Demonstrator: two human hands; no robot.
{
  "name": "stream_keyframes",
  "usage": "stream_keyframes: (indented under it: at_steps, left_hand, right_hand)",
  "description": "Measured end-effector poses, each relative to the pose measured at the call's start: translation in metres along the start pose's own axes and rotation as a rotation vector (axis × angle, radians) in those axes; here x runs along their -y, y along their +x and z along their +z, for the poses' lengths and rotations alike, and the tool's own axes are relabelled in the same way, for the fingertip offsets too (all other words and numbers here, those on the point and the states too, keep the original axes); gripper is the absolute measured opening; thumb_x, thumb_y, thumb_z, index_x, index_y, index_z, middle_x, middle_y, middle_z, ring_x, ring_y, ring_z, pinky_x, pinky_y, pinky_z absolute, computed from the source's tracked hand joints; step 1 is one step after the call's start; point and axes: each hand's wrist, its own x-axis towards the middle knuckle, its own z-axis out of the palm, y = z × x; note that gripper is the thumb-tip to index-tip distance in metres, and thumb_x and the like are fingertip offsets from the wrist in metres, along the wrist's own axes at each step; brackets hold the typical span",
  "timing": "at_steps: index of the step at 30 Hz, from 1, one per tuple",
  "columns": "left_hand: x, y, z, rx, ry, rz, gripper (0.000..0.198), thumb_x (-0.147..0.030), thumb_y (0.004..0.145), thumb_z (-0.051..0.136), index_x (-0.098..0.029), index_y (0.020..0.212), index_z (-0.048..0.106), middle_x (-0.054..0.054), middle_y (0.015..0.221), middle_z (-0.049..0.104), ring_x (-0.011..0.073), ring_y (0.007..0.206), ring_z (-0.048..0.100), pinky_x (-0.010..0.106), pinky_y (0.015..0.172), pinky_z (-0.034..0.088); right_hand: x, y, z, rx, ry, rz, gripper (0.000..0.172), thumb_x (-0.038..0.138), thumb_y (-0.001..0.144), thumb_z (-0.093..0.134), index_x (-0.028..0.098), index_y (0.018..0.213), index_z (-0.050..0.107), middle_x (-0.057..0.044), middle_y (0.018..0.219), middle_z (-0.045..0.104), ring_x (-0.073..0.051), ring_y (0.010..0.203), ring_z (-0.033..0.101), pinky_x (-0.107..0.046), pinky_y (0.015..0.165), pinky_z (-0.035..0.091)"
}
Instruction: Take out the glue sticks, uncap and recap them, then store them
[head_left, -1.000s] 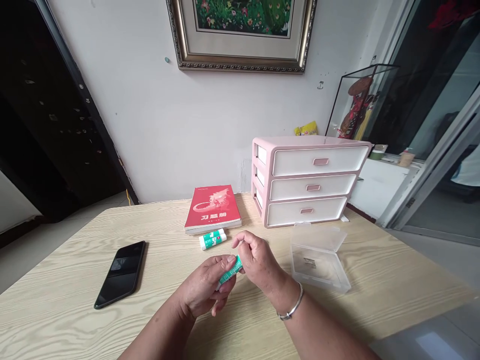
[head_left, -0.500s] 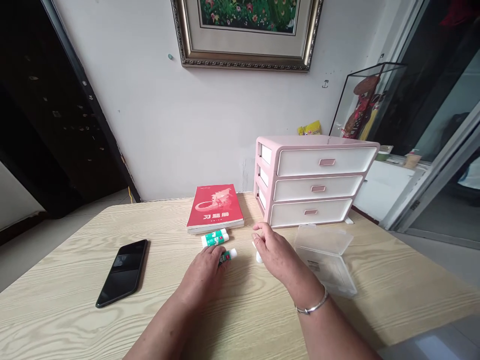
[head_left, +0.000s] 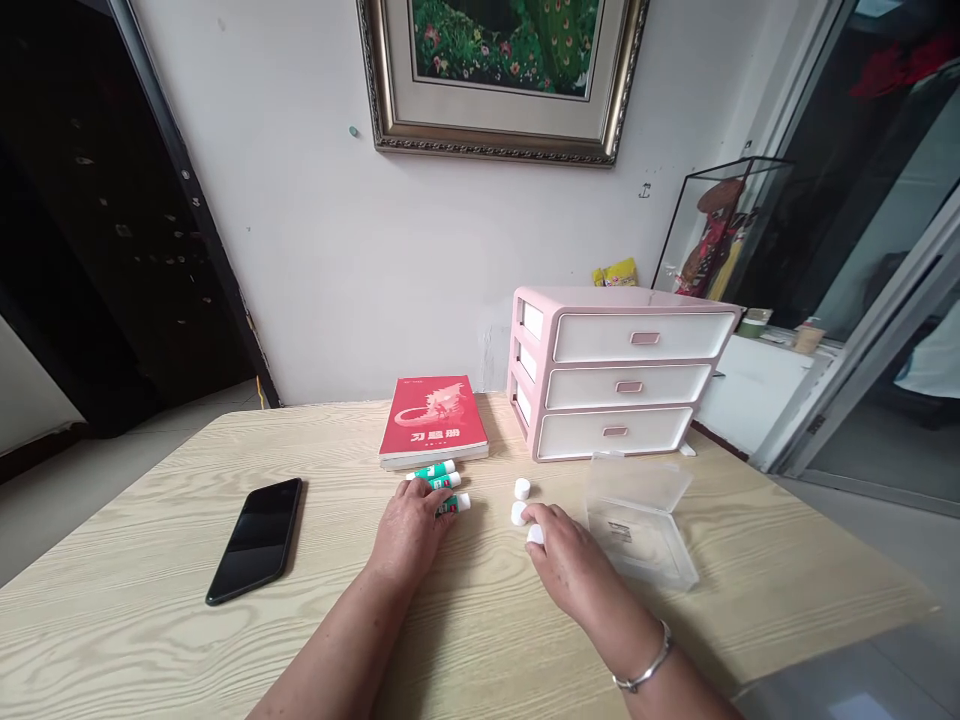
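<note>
The left forearm [head_left: 341, 640] enters at 6 o'clock and runs toward 1 o'clock; the left hand [head_left: 411, 528] lies palm down, knuckles up, its fingers [head_left: 424, 502] stretched forward and loosely spread, not drawn into a grip; the right forearm [head_left: 652, 672] comes in from 5 o'clock and points toward 10 o'clock; the right hand [head_left: 571, 568] is palm down too, wrist low, fingertips curled downward; whether they pinch cannot be told; the hands lie apart, the right at 3 o'clock of the left.
</note>
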Motion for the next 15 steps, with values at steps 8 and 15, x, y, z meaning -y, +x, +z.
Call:
stream_keyframes:
  at_steps: [8,15]
  left_hand:
    - [0.006,0.0,0.004,0.011,0.003,-0.095,0.035,-0.022,0.089,0.059,-0.02,0.122,0.069,0.011,0.113,0.064,0.0286,0.111,0.056,0.038,0.098,0.047]
    - [0.016,0.001,0.009,-0.094,-0.239,-0.165,0.029,-0.024,0.084,0.062,-0.019,0.11,0.074,0.012,0.106,0.064,0.03,0.105,0.058,0.041,0.096,0.046]
  right_hand:
    - [-0.005,-0.001,0.015,-0.108,0.046,-0.063,0.037,0.003,0.086,0.046,0.019,0.118,0.057,-0.008,0.11,0.06,-0.021,0.101,0.058,-0.031,0.09,0.044]
    - [-0.006,0.004,0.026,-0.169,0.031,-0.029,0.042,0.002,0.082,0.052,0.021,0.12,0.056,-0.009,0.114,0.06,-0.024,0.104,0.059,-0.035,0.089,0.047]
